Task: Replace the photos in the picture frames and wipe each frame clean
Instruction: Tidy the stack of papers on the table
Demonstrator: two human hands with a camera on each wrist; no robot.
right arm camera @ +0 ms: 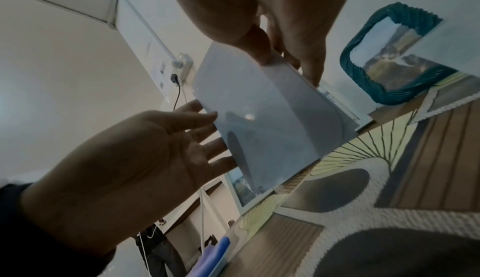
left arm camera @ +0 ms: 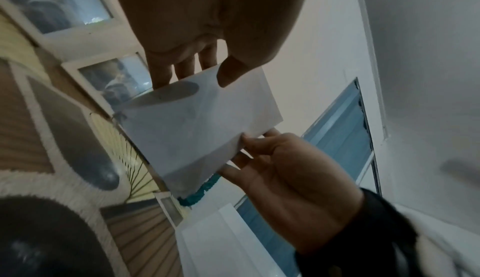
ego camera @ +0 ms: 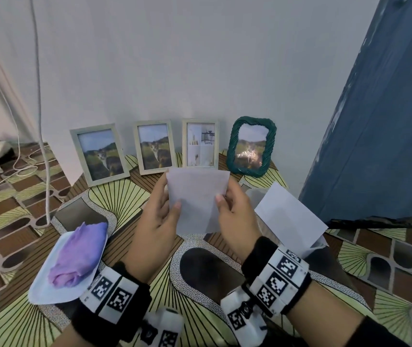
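Note:
Both hands hold a photo [ego camera: 197, 199] up over the floor, its blank white back toward me. My left hand [ego camera: 168, 204] pinches its left edge, thumb in front and fingers behind. My right hand [ego camera: 225, 199] pinches the right edge the same way. The wrist views show the photo [left arm camera: 197, 123] [right arm camera: 259, 117] between both thumbs. Four frames lean on the wall behind it: two pale ones with a cat photo [ego camera: 99, 154] [ego camera: 155, 146], a pale one with a collage [ego camera: 200, 144], and a green woven frame [ego camera: 251, 146]. A purple cloth [ego camera: 77, 256] lies at my left.
The cloth sits on a white sheet [ego camera: 47, 291]. A white envelope or paper [ego camera: 290, 216] lies to the right on the patterned floor covering [ego camera: 119, 196]. A blue door [ego camera: 375, 121] stands at the right, and white cables [ego camera: 42, 121] hang at the left.

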